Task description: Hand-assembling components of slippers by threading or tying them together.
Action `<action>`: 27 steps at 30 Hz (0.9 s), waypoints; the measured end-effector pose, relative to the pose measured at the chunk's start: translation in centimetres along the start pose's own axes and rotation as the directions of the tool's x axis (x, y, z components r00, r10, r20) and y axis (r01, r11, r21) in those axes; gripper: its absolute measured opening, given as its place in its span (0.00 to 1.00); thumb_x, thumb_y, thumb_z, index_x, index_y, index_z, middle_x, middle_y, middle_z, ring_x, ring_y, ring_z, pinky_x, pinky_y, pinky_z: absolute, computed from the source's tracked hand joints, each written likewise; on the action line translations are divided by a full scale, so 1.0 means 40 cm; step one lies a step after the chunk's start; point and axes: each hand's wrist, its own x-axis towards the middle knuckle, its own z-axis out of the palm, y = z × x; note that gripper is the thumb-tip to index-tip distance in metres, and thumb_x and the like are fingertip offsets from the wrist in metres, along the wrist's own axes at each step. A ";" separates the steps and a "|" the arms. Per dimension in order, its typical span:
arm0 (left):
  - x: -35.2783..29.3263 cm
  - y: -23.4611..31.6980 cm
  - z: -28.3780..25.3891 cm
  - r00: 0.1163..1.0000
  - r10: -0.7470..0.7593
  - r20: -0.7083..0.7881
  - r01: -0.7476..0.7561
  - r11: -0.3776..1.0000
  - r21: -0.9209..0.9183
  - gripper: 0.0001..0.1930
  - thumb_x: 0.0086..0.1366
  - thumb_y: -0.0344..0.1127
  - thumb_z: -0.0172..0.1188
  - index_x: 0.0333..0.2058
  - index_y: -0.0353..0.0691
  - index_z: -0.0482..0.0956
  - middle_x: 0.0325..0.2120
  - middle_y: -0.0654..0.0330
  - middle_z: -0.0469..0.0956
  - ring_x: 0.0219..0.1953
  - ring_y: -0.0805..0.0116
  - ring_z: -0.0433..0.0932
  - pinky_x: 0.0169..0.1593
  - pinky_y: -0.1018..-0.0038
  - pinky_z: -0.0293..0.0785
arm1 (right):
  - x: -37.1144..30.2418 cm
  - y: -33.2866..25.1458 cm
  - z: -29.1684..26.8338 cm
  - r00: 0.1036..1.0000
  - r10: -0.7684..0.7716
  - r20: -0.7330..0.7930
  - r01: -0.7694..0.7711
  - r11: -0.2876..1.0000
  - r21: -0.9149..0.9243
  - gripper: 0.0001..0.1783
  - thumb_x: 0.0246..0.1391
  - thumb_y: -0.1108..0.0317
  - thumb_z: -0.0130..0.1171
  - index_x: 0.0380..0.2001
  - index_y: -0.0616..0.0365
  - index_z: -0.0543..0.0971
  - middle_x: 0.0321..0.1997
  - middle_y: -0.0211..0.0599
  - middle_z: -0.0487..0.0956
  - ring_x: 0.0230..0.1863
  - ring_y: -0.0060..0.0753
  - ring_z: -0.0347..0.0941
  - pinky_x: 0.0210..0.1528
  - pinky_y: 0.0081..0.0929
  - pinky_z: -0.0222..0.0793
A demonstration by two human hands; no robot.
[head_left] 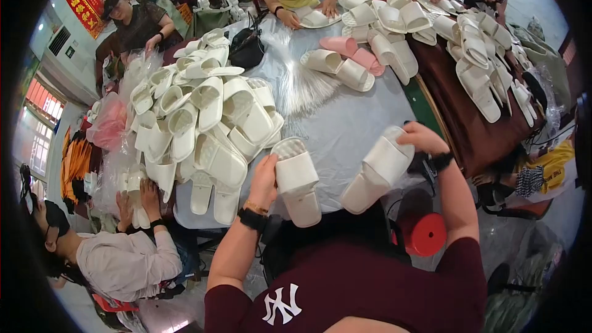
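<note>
My left hand grips a white slide slipper by its edge, its toe pointing toward me over the table's near edge. In my right hand a second white slipper is pinched at one end and tilted, apart from the first. Both fists are closed, the fingers partly hidden behind the slippers. Left of my left hand rises a large heap of white slippers. Beyond my hands lie a white pair and a pink pair on the table.
A fan of clear plastic strands lies on the pale table cover, near a black bag. More white slippers cover the brown surface at right. Co-workers sit around the table. A red stool stands below my right arm.
</note>
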 end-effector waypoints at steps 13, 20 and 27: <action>-0.008 -0.105 0.042 0.849 0.495 0.183 -0.427 0.439 0.790 0.29 0.62 0.40 0.57 0.56 0.26 0.62 0.53 0.43 0.66 0.56 0.49 0.66 0.59 0.63 0.62 | 0.040 -0.042 0.241 0.935 -0.210 -0.285 0.063 0.890 -0.451 0.34 0.41 0.55 0.68 0.52 0.58 0.73 0.35 0.52 0.81 0.37 0.50 0.78 0.39 0.38 0.73; -0.066 -0.145 0.079 0.942 0.322 0.096 -0.290 0.635 0.716 0.29 0.58 0.35 0.61 0.56 0.30 0.64 0.53 0.46 0.66 0.54 0.51 0.67 0.58 0.65 0.63 | 0.015 -0.021 0.288 0.977 -0.110 -0.181 0.030 0.919 -0.392 0.37 0.40 0.55 0.68 0.56 0.53 0.70 0.25 0.48 0.79 0.29 0.49 0.78 0.33 0.40 0.71; -0.113 -0.096 0.089 0.908 0.404 0.108 -0.347 0.585 0.733 0.23 0.60 0.33 0.60 0.53 0.34 0.69 0.43 0.55 0.73 0.41 0.67 0.73 0.38 0.74 0.72 | -0.029 -0.078 0.277 0.956 -0.113 -0.270 0.036 0.961 -0.274 0.13 0.51 0.63 0.61 0.33 0.63 0.78 0.20 0.42 0.76 0.22 0.34 0.70 0.26 0.32 0.65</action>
